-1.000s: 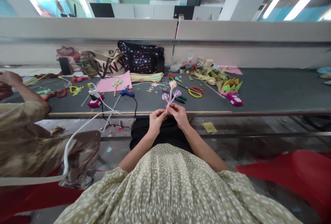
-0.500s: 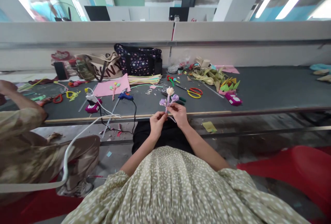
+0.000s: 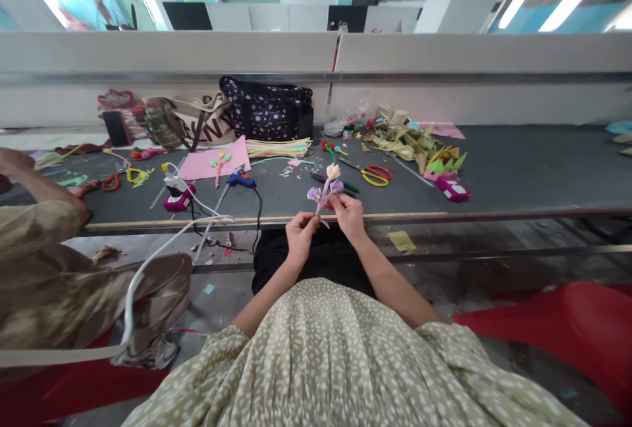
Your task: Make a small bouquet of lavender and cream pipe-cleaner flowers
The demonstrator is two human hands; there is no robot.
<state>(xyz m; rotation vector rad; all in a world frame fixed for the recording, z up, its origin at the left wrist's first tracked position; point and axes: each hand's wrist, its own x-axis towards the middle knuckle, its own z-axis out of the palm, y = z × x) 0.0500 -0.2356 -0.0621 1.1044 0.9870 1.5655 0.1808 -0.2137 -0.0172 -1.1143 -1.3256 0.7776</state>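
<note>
A small craft flower sprig [image 3: 324, 194] with one cream bloom and two purple blooms is up between my hands at the table's front edge. The fuzzy stem looks like pipe cleaner. My left hand [image 3: 301, 236] is closed, pinching the lower stem between thumb and fingers. At the right purple bloom, my right hand [image 3: 348, 216] is closed too, its fingertips gripping the sprig just under that bloom. A loose stem end sticks out below the fingers. Behind the sprig lie dark-handled pliers [image 3: 349, 187], partly hidden.
Scissors [image 3: 376, 175], a blue glue gun [image 3: 241, 180], a pipe-cleaner bundle [image 3: 279, 148], pink paper [image 3: 192, 165] and dried husks [image 3: 407, 144] lie on the dark table. A white cable [image 3: 162, 236] crosses its left front. Another person's arm [image 3: 44, 183] is at left; a red chair [image 3: 587, 328] stands right.
The sprig leans further to the right. My right hand has slid a little right and up toward the right purple bloom, and the view has shifted slightly.
</note>
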